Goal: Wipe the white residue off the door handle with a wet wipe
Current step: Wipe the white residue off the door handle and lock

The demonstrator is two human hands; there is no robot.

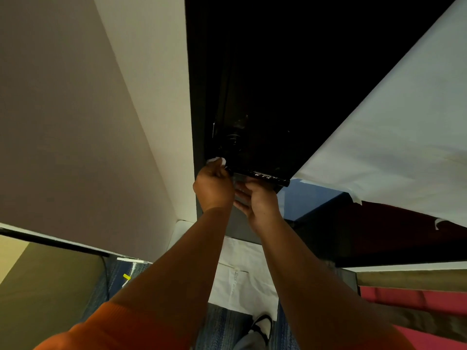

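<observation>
A black lever door handle [262,177] sticks out from the dark door [265,84], with white residue streaked along its top near the middle. My left hand [213,188] grips a bunched white wet wipe [216,160] at the handle's left end, close to the door's edge. My right hand [257,200] is just below the handle with its fingers reaching up under it; whether they touch it I cannot tell.
A pale wall [101,109] stands close on the left. White paper sheeting [379,127] covers the surface to the right. More white paper [242,274] lies on the blue striped carpet below, and my shoe [262,327] stands near the bottom edge.
</observation>
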